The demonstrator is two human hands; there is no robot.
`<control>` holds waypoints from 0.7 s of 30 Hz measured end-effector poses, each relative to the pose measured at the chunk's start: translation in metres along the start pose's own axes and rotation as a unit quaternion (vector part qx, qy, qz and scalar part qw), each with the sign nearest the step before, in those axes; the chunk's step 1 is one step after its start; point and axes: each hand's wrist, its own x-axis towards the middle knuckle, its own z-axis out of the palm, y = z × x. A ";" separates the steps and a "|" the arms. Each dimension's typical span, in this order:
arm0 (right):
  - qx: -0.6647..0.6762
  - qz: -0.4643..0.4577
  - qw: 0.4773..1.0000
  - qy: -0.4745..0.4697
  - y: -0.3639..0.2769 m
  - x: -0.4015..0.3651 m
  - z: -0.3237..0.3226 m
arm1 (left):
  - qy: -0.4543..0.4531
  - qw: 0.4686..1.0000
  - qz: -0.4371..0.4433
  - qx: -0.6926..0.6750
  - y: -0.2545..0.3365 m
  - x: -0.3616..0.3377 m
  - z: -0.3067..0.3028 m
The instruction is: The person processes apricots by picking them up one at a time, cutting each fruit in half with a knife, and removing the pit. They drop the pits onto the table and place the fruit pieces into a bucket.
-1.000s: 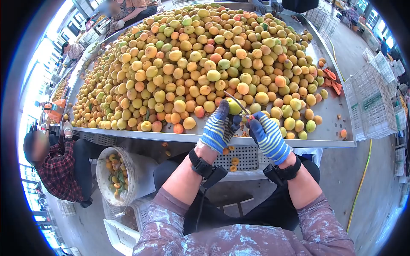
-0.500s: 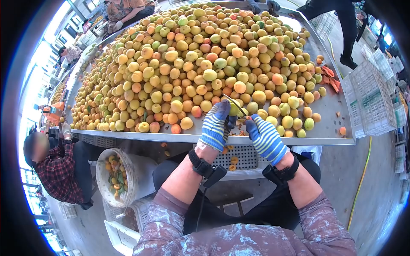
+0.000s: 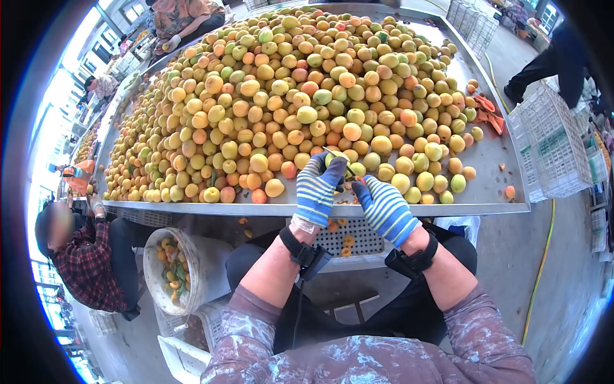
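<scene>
My left hand [image 3: 317, 192], in a blue-and-white striped glove with dark fingers, is closed around a yellow-green apricot [image 3: 335, 155] at the near edge of the fruit heap. My right hand [image 3: 387, 208], in a matching glove, grips a small thin-bladed knife [image 3: 351, 170]. Its blade lies against the fruit, and my fingers cover most of its handle. Directly beyond both hands rises a large pile of apricots [image 3: 288, 102] on a metal table [image 3: 256, 208]. Below the hands, a perforated white crate [image 3: 358, 238] holds several cut apricot pieces [image 3: 347, 241].
A white bucket [image 3: 203, 265] with fruit and leaves stands at left, near a seated person in a plaid shirt [image 3: 89, 275]. Orange gloves [image 3: 488, 115] lie on the table's right side. Stacked white crates [image 3: 551, 141] and a yellow hose [image 3: 541, 269] are at right.
My right hand has moved closer to the left, with the knife lower against the apricot. A person at the upper right has walked farther right. The gloved hands at the far table edge have left view.
</scene>
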 end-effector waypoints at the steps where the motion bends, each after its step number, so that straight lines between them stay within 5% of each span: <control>1: 0.050 -0.006 0.999 0.006 0.002 0.000 0.001 | -0.001 1.000 0.000 -0.001 -0.001 0.000 0.000; 2: 0.173 0.066 0.981 -0.050 -0.002 0.001 -0.002 | -0.001 1.000 0.013 -0.003 -0.002 0.001 0.000; 7: 0.319 0.139 0.930 -0.119 -0.007 -0.001 -0.011 | -0.018 0.999 0.042 0.000 0.001 -0.002 -0.001; 13: 0.222 0.043 0.973 -0.056 -0.004 -0.003 -0.004 | -0.019 0.998 0.047 -0.034 0.001 0.000 0.002; 15: 0.044 0.002 0.998 0.034 -0.007 -0.003 -0.005 | -0.003 0.997 0.072 -0.025 0.004 0.000 0.006; 21: 0.052 0.036 0.998 -0.023 -0.009 0.003 -0.011 | 0.043 0.984 0.154 0.084 0.014 -0.003 0.004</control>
